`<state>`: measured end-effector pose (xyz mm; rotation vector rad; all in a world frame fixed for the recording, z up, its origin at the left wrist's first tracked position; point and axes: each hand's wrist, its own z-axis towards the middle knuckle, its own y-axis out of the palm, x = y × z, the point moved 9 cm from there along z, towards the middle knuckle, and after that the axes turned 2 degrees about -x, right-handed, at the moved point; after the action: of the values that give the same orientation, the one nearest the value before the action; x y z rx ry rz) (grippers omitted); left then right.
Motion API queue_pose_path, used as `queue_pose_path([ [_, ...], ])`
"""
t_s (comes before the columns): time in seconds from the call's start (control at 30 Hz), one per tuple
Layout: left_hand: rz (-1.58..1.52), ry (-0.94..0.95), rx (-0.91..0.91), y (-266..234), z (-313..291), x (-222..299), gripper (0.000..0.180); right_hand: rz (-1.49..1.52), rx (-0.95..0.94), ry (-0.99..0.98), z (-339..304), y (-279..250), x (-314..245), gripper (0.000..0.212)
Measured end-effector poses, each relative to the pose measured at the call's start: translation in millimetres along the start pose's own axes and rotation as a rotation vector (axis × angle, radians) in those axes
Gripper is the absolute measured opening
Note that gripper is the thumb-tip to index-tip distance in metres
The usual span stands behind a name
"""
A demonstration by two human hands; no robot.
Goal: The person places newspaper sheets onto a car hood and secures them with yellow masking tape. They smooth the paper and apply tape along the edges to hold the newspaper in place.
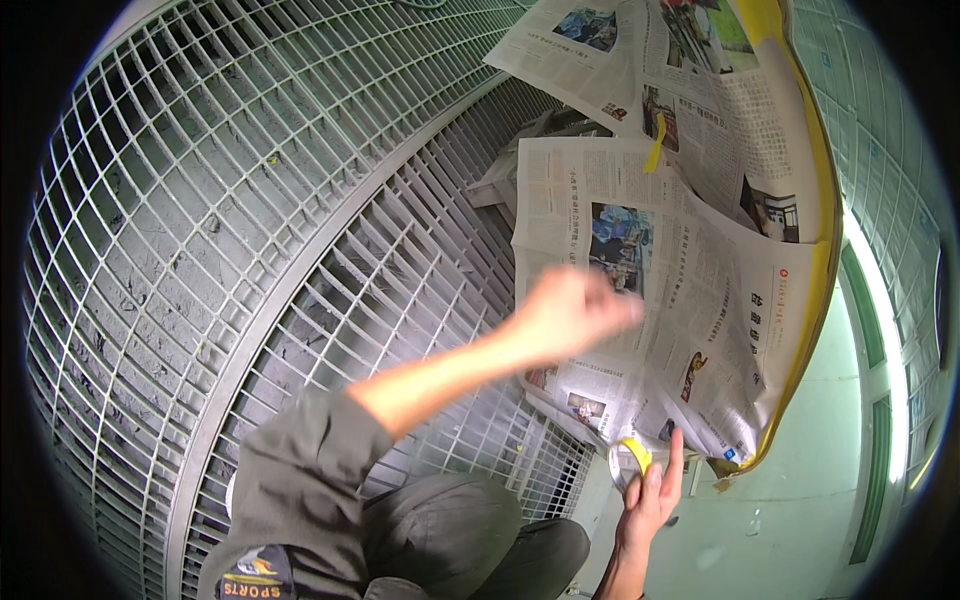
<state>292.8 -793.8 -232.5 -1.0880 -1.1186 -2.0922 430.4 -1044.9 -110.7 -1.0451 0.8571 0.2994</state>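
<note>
Newspaper sheets [640, 190] hang over a large panel-like object, with a yellow band [822, 270] running along its curved right edge. My left hand [580, 312] is over the middle of the lower sheet, smeared by motion; whether it touches the paper or holds anything cannot be made out. Near the sheet's lower edge, my right hand [652, 490] grips a roll of yellow tape [632, 455], with one finger stretched upward. A short piece of yellow tape [655, 145] sits on the paper higher up, where sheets overlap.
Metal bar grating [250, 150] covers the left, with a curved metal beam [270, 300] across it and dusty grey ground below. A pale green floor [790, 500] lies at the lower right. Transparent sheeting [880, 130] hangs at the right. My bent knees [450, 530] are at the bottom.
</note>
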Motion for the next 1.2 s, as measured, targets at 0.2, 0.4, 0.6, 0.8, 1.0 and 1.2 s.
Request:
queue_pose_path([
  [0.2,-0.018,0.205,-0.096,54,-87,23,0.029,-0.048,-0.234,-0.003,20,76,-20,0.073],
  [0.4,-0.068,0.110,-0.167,51,-86,19,0.012,-0.110,-0.289,0.014,10,78,-20,0.069],
  [0.6,0.177,0.148,-0.134,44,-83,29,0.012,-0.030,-0.386,0.093,8,72,7,0.040],
  [0.8,0.116,0.294,-0.152,54,-87,51,0.017,-0.062,-0.203,0.140,11,52,29,0.017],
  [1.0,-0.209,0.403,0.132,5,-66,83,0.010,0.352,0.241,0.341,25,-6,73,0.017],
  [1.2,-0.124,0.502,0.282,-65,29,103,0.022,0.365,0.241,0.361,1,-22,89,0.015],
])
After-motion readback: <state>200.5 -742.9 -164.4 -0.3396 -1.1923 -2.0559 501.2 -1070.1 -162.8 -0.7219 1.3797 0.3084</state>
